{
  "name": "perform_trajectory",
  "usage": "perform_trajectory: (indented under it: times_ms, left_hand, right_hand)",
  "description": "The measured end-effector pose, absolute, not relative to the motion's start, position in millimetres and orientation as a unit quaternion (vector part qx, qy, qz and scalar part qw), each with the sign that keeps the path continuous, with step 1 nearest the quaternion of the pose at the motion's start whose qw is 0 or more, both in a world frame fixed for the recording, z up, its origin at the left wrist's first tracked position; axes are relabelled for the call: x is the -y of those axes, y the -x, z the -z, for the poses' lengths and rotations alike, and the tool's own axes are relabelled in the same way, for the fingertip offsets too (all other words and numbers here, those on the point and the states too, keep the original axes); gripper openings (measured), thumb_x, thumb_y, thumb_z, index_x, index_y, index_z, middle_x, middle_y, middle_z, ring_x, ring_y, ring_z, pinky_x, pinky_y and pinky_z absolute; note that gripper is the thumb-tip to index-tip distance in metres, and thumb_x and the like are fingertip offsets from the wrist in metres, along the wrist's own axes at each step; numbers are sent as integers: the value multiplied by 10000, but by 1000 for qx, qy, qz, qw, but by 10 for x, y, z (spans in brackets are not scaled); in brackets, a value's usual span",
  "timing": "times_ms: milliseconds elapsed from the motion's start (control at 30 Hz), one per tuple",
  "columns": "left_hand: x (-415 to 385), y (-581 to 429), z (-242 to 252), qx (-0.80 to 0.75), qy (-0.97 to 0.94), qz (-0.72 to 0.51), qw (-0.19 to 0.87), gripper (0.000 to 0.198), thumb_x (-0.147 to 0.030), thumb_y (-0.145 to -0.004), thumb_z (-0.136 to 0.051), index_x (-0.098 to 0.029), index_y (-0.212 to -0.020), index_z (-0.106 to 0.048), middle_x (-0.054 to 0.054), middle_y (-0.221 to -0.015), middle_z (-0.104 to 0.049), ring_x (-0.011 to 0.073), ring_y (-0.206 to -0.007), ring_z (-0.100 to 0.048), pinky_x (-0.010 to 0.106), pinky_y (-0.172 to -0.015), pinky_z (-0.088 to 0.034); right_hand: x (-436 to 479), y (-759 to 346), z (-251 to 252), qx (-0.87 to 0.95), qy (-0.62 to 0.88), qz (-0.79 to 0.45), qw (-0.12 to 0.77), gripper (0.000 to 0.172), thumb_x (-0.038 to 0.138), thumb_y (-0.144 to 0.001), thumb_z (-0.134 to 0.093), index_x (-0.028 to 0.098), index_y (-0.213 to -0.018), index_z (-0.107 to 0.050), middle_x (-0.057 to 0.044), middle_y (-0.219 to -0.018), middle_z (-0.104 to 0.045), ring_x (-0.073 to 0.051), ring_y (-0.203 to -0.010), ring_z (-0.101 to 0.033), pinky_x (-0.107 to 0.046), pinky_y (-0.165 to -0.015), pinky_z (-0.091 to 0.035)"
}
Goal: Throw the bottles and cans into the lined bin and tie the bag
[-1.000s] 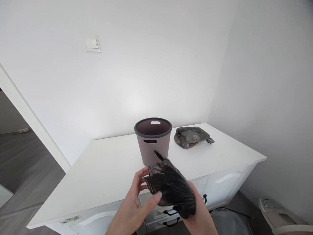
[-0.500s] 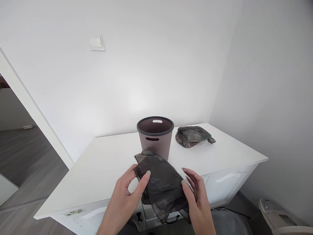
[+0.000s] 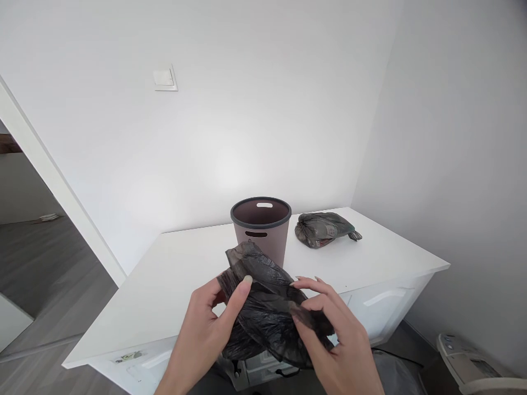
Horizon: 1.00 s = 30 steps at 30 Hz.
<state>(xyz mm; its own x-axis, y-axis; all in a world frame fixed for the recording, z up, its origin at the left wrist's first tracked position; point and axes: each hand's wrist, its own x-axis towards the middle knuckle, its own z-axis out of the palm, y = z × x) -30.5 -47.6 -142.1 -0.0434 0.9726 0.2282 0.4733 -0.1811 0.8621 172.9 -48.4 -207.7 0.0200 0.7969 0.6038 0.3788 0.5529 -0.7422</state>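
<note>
Between my hands, in front of the white cabinet's edge, hangs a crumpled black plastic bag [image 3: 267, 304]. My left hand [image 3: 208, 323] grips its left side, thumb pressed on top and fingers behind. On the right, my right hand [image 3: 335, 332] pinches a fold of the thin plastic between thumb and index finger, its other fingers raised. Just behind the bag stands a mauve trash bin [image 3: 269, 249] with a dark rim and handle slots; the bag covers its lower front. No liner shows inside the bin's visible part.
A tied, filled black bag [image 3: 325, 229] lies right of the bin on the white cabinet top [image 3: 177, 285]. A wall with a light switch [image 3: 164, 78] rises behind. At lower right sit a beige appliance [image 3: 473, 362] and a translucent bag [image 3: 395, 373] on the floor.
My right hand has moved up and inward and now pinches a fold of the bag. The bag is more bunched and creased. My left hand keeps its grip.
</note>
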Motion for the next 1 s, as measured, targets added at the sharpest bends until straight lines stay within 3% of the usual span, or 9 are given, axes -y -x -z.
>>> perform_trajectory:
  times_ms: [100,333,400,467,567,667,800,900,1000]
  left_hand:
    - [513,378,1445,-571,-630,-439,291,420,-609,-913,-617,-203,-822,-679,28,-796,-700,208,-789,-656,263,-688,-552]
    - [513,680,1566,-590,-679,-396,188,434,-608,-921,-600,-223,-724,-636,21,-774,-685,180,-683,-613,265,-602,-525]
    - [496,709,1602,-597,-690,-395,111,368,-581,-926,-612,-232,-813,-651,53,-942,-715,180,-714,-618,260,-543,-497]
    - [506,655,1596,-596,-674,-436,-6,321,-542,-905,-662,-240,-1012,-659,116,-1196,-679,223,-871,-661,268,-535,-505]
    - [578,451,1470,-524,-703,-464,-123,324,-391,-921,-687,-256,-1206,-614,139,-1308,-635,269,-1122,-655,329,-736,-591]
    - [654,207,1263,-412,-841,-352,-12,243,-296,-1009,-536,-303,-1231,-633,70,-1221,-711,227,-1132,-677,340,-941,-564]
    - [572,-9,1157,-428,-855,-226,186,330,-357,-1063,-354,-263,-1198,-639,63,-1094,-754,232,-969,-712,339,-844,-556]
    - [363,-14,1305,-476,-835,-201,190,384,-351,-1061,-304,-238,-966,-659,62,-904,-733,229,-788,-688,333,-715,-525]
    - [181,114,1522,-528,-816,-198,132,364,-313,-1042,-326,-229,-911,-655,74,-936,-729,235,-824,-695,333,-721,-519]
  right_hand:
    - [450,-1833,2052,621,454,-268,580,225,405,-975,-620,247,-816,-631,-83,-1220,-735,-246,-1111,-712,-309,-833,-608]
    - [418,-1972,2031,461,448,-389,660,213,443,-935,-652,235,-966,-679,-83,-1310,-706,-230,-1119,-688,-280,-866,-585]
    - [431,-1961,2050,440,438,-405,671,220,446,-946,-640,235,-992,-683,-82,-1334,-692,-232,-1139,-679,-288,-885,-578]
    - [447,-1934,2058,439,419,-419,676,229,452,-959,-630,231,-992,-676,-92,-1344,-683,-241,-1152,-675,-300,-895,-580]
    - [465,-1899,2012,466,382,-437,668,224,451,-972,-624,231,-936,-640,-102,-1344,-677,-247,-1132,-686,-314,-873,-597]
    - [483,-1897,1888,494,351,-444,660,203,430,-974,-630,240,-905,-615,-92,-1273,-700,-243,-1082,-703,-309,-824,-606]
    - [546,-1941,1683,524,326,-449,646,231,442,-975,-625,242,-858,-632,-85,-1153,-730,-254,-986,-722,-328,-747,-611]
    - [605,-1999,1574,532,317,-437,653,273,446,-972,-635,245,-788,-627,-78,-1071,-747,-274,-974,-726,-364,-742,-613]
    - [630,-2072,1527,521,311,-421,674,266,435,-963,-659,254,-769,-634,-74,-1029,-746,-286,-973,-729,-382,-729,-610]
